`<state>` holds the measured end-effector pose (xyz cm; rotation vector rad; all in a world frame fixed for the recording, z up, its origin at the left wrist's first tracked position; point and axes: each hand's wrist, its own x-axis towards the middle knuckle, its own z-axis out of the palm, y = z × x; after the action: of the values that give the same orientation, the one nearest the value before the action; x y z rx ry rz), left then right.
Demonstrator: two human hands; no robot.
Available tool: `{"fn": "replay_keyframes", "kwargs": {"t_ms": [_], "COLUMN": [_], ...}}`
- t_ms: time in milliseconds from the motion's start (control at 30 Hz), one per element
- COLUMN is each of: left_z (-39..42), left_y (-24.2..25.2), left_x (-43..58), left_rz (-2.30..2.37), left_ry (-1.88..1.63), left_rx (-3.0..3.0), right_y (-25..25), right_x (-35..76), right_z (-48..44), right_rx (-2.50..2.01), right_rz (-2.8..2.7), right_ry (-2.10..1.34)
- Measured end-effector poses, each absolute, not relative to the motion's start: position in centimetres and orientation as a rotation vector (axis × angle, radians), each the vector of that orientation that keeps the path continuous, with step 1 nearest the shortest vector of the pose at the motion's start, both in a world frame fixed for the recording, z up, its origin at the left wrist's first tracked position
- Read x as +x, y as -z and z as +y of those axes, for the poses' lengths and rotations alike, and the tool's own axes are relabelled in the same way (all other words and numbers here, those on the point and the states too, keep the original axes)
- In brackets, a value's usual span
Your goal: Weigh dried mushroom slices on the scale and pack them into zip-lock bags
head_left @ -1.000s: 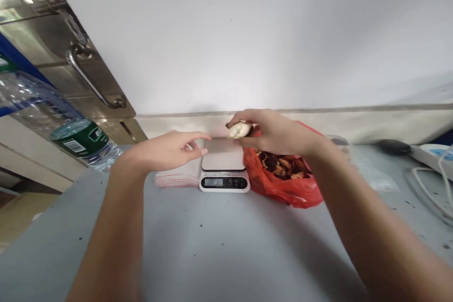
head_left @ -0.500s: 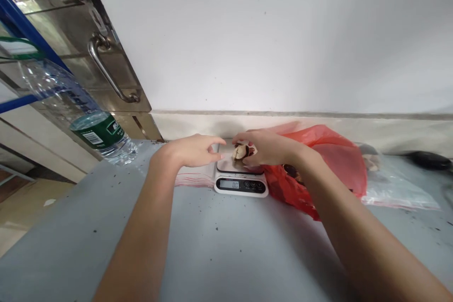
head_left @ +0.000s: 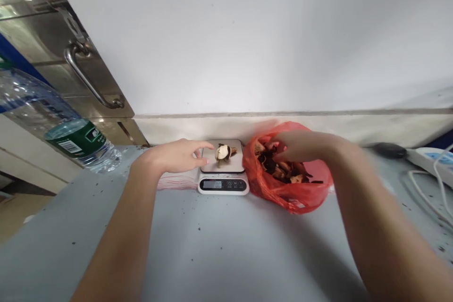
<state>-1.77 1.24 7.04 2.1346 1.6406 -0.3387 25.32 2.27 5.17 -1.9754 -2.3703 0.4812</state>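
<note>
Dried pieces [head_left: 222, 152]: few laid on scale [head_left: 230, 169] (0.0 displayed), many left in red bag [head_left: 295, 203]. Right hand [head_left: 299, 145]: held at bag's mouth, grip not discernible. Left hand [head_left: 177, 155]: empty, fingers parted.

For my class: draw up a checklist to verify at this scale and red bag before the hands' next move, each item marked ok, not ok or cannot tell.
1. Dried material within the edges of the scale plate: ok, it lies on the plate.
2. Display shows a weight: not ok, it appears to read 0.0.
3. Left hand off the plate: cannot tell, its fingertips are at the left edge.
4. Red bag open: ok, brown pieces show inside.
5. Right hand holding a piece: cannot tell, its fingertips are at the bag's contents and partly hidden.
</note>
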Motion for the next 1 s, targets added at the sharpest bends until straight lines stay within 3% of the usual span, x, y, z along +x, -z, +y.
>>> {"fn": "replay_keyframes", "kwargs": {"t_ms": [100,433,800,1000], "left_z": [1.4,1.2,0.9,0.8], "left_y": [-6.8,-6.9,-7.9,-8.0], "left_x": [-1.6,-1.8,-2.2,-2.1], "left_rz": [1.606,1.702,1.735,1.737], "left_ry": [0.368,0.354,0.322,0.344], "left_rx": [2.160,2.101,2.090,2.083], "right_y": [-4.7,-3.2,-7.9,-7.6], "right_x": [24.3,23.2,26.1,25.8], "right_z": [2.7,3.2,1.5,1.5], "right_rx": [-2.168,-2.099,-2.034,-1.953], "right_rz": [-2.265,-2.256,-2.284,-2.413], "right_ry": [-0.618,-0.585,-0.543,-0.584]}}
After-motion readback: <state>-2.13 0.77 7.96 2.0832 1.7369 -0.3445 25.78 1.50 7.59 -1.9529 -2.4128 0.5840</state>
